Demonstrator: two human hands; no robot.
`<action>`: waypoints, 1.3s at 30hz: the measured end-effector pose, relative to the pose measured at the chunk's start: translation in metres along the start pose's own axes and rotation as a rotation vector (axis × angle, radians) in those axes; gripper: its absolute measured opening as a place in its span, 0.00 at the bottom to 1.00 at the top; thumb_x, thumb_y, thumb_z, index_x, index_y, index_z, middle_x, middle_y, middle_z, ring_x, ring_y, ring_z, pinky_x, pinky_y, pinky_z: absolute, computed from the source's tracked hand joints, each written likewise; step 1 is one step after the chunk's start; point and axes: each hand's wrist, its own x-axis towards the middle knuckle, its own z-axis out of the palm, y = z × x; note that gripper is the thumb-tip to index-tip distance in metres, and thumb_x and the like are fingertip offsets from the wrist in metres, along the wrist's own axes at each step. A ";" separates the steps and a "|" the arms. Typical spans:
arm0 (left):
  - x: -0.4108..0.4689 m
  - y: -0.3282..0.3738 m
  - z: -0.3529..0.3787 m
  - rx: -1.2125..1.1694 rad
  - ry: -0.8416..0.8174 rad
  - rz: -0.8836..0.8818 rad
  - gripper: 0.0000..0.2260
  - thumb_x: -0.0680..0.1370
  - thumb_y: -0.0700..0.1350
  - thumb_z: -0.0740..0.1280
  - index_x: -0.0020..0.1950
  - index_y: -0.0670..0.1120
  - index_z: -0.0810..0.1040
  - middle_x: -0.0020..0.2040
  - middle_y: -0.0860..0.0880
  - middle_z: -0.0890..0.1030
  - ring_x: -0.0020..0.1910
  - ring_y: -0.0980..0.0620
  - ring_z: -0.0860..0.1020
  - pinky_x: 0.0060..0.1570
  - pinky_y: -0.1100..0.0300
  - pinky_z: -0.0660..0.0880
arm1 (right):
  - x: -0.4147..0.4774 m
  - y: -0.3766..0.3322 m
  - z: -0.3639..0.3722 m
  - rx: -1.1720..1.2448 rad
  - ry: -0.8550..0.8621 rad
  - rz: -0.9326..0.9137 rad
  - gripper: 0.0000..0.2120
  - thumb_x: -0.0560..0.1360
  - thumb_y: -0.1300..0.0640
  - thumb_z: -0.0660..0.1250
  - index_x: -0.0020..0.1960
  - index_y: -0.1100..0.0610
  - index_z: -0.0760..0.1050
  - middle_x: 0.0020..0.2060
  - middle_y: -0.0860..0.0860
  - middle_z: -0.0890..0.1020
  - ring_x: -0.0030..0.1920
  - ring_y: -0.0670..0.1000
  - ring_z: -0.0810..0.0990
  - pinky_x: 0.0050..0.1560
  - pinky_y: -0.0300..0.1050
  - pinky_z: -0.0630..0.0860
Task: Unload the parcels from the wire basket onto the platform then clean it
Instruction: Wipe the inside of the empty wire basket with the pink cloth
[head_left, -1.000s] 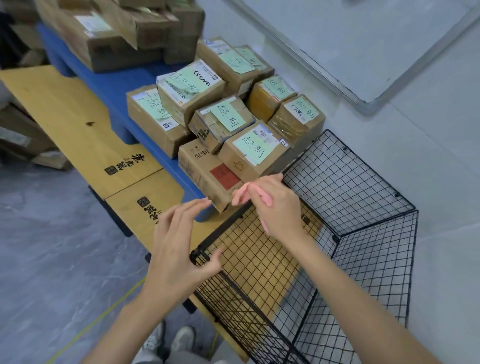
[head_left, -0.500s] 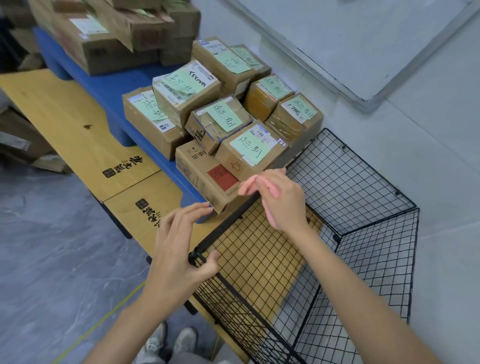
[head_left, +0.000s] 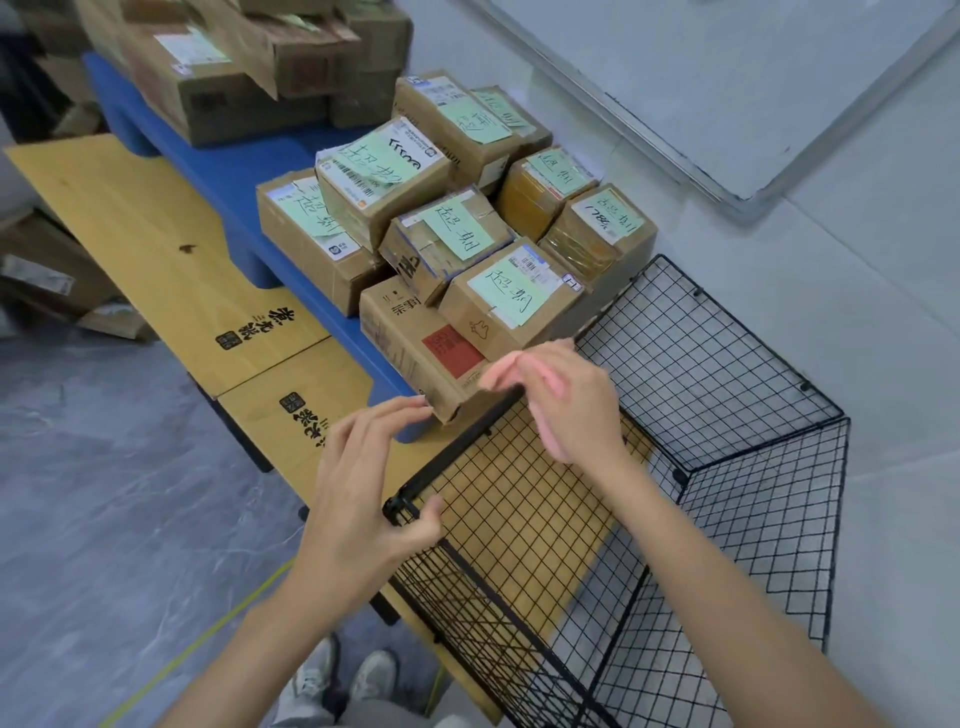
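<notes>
Basket (head_left: 727, 395) rim under cloth (head_left: 506, 366), between hands (head_left: 363, 499)

Shoes (head_left: 317, 675): we wear grey-and-white trainers.
Trousers (head_left: 363, 716): grey.
Left hand (head_left: 363, 499), right hand (head_left: 566, 400): bare, like our forearms.
</notes>
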 end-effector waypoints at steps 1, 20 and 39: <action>-0.001 -0.001 0.001 -0.001 0.000 -0.007 0.30 0.68 0.52 0.67 0.70 0.57 0.66 0.68 0.59 0.70 0.68 0.56 0.65 0.67 0.63 0.61 | 0.004 0.002 -0.002 -0.002 0.028 0.068 0.17 0.83 0.47 0.56 0.40 0.37 0.78 0.43 0.37 0.82 0.48 0.38 0.80 0.53 0.44 0.79; 0.004 0.011 -0.006 -0.061 -0.063 0.015 0.29 0.70 0.51 0.67 0.71 0.56 0.66 0.69 0.62 0.69 0.71 0.56 0.67 0.69 0.54 0.65 | -0.011 -0.029 0.001 0.276 0.006 0.167 0.08 0.80 0.53 0.65 0.48 0.46 0.83 0.47 0.33 0.79 0.49 0.39 0.80 0.55 0.53 0.79; 0.035 0.007 -0.017 -0.025 -0.285 0.114 0.37 0.67 0.61 0.74 0.72 0.52 0.67 0.70 0.59 0.69 0.71 0.53 0.68 0.70 0.60 0.63 | -0.036 -0.066 0.002 0.388 -0.147 -0.084 0.09 0.80 0.50 0.65 0.51 0.50 0.83 0.47 0.43 0.83 0.46 0.45 0.81 0.41 0.50 0.78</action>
